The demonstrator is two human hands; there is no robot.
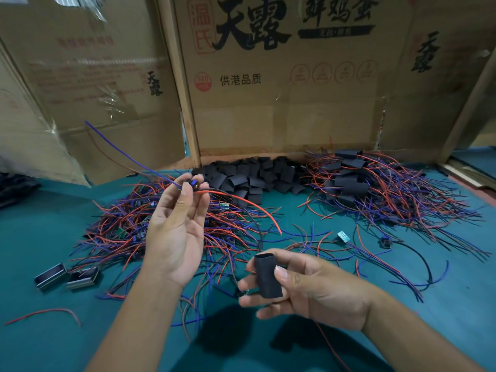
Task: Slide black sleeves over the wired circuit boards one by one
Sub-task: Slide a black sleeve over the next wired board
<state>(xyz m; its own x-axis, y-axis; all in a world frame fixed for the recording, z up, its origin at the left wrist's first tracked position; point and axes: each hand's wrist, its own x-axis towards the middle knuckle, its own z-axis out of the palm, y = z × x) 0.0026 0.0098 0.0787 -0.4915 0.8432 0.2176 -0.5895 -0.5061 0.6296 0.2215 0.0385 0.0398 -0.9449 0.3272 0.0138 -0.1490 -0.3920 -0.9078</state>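
My left hand (175, 229) is raised, palm toward me, pinching a small wired circuit board (192, 183) at the fingertips; its blue wire rises up-left and its red wire arcs right. Lower right, my right hand (303, 288) holds one black sleeve (267, 275) between thumb and fingers, open end up. The sleeve and the board are apart. A heap of bare wired boards (161, 226) lies behind my left hand. Loose black sleeves (249, 178) are piled at the back centre. Sleeved boards with wires (375, 189) are heaped at the back right.
The green table (48, 232) is walled by cardboard boxes (281, 89) at the back and sides. Two small metal housings (67, 275) lie at the left. A stray red wire (45, 314) lies front left; a few loose wired boards (343, 236) lie right of centre.
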